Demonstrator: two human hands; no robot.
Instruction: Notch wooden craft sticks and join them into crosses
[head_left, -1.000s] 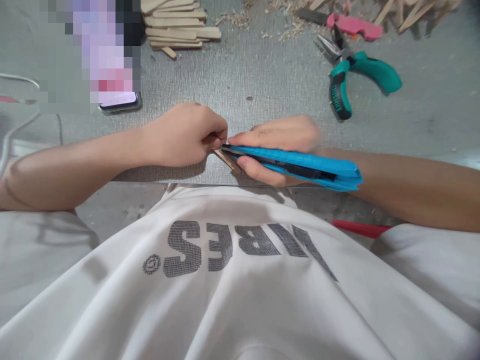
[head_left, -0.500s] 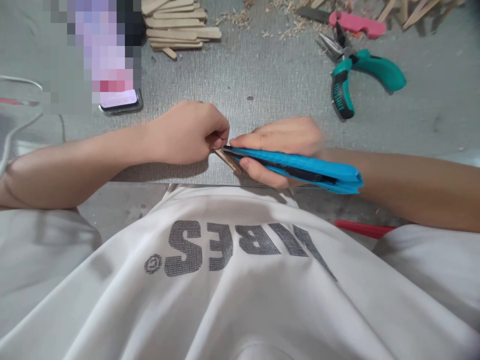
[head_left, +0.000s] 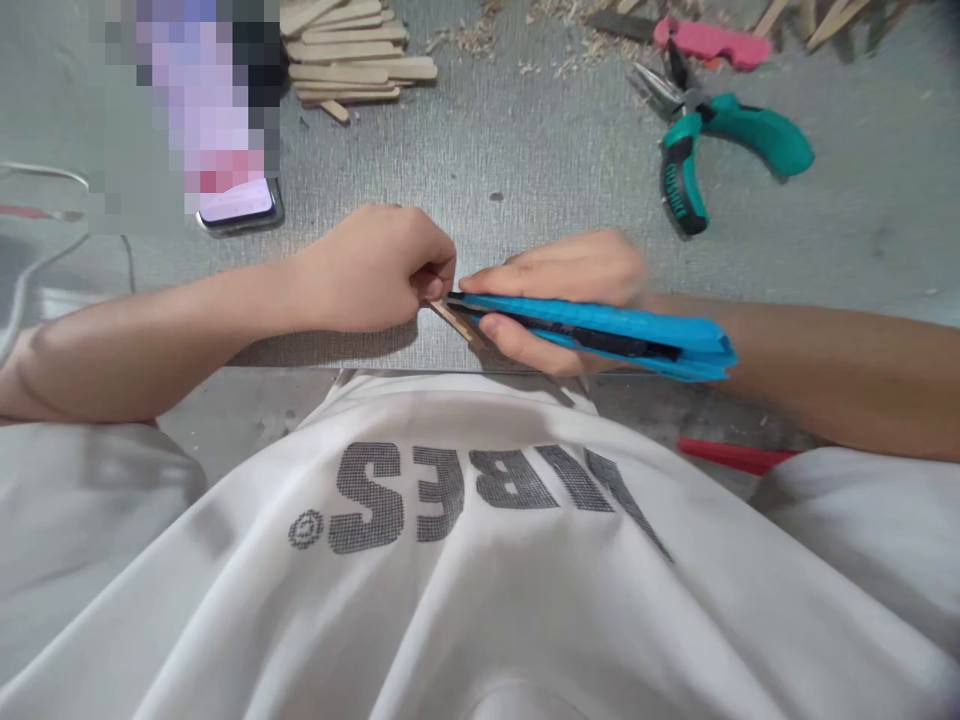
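My left hand (head_left: 382, 268) is closed on one end of a small wooden stick (head_left: 459, 326), which slants down toward the table's front edge. Wrapped round a blue utility knife (head_left: 637, 335), my right hand (head_left: 570, 290) lies just to the right of it. The knife's black front end meets the stick beside my left fingertips. The blade itself is too small to make out. Both hands rest low over the grey table (head_left: 390, 170).
A pile of wooden sticks (head_left: 345, 50) lies at the back, near a phone (head_left: 238, 205). Green pliers (head_left: 694, 120), a pink-handled tool (head_left: 712, 42) and wood shavings (head_left: 480, 32) lie at the back right. A white cable (head_left: 22, 270) runs at the far left.
The back end of the knife has shifted slightly to the right. My left hand still grips the stick in nearly the same place. The view has moved a little.
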